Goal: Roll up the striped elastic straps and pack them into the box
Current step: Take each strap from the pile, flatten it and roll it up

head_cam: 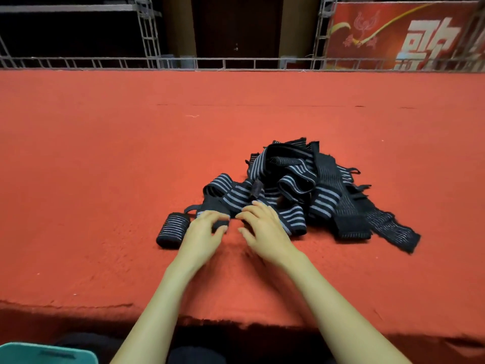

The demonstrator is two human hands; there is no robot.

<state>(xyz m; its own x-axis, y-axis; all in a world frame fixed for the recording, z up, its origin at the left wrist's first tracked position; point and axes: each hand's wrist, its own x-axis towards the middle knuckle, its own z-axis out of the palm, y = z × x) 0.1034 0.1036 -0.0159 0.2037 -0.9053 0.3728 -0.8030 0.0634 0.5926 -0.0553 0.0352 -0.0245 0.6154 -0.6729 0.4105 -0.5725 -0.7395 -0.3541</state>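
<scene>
Fingers [250, 210] of left hand [206, 228] and right hand [262, 224] pinching striped strap [235, 197], red carpet [105, 153], truss [149, 30]

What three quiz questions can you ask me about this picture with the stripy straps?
1. True or false: the teal box stands on the red table beside the pile of loose straps.
2. How many finished rolls lie on the table? A none, B one, C three.
3. Fill in: the strap being rolled is held by ____ hands.
Key: 1 false, the box is down below the table's near edge. 2 B, one rolled strap lies beside the left hand. 3 both; the right hand grips it too.
</scene>
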